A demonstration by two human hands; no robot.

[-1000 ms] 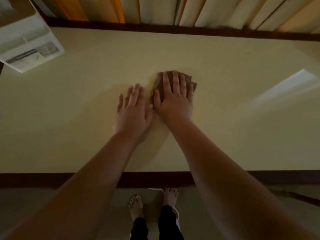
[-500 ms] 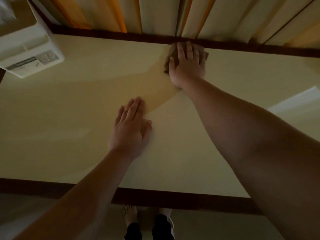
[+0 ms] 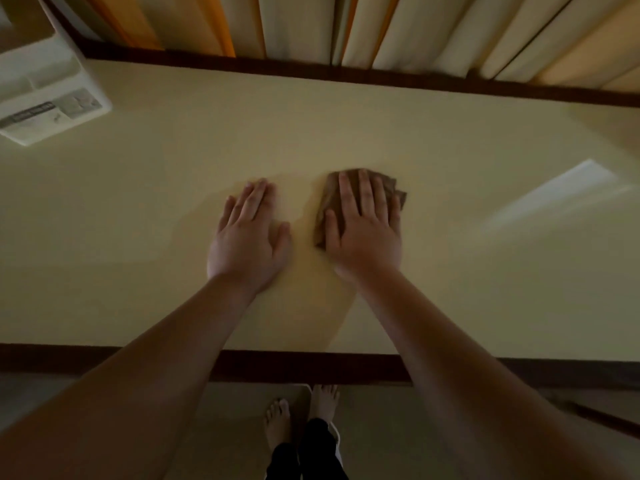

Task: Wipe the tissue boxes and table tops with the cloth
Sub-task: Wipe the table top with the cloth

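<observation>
Now we note the right hand (image 3: pixel 363 233), flat on the cloth (image 3: pixel 349 195), back from the far edge beside the flat left hand (image 3: pixel 247 237): another table (image 3: pixel 450 289) stroke done.

Cloth (image 3: pixel 360 199) under right hand (image 3: pixel 367 233), left hand (image 3: pixel 247 240) beside, tissue box (image 3: pixel 45 95) far left

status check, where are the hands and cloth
Right hand flat on brown cloth, mid table top. Left hand flat on the table beside it. Tissue box far left, untouched.
</observation>
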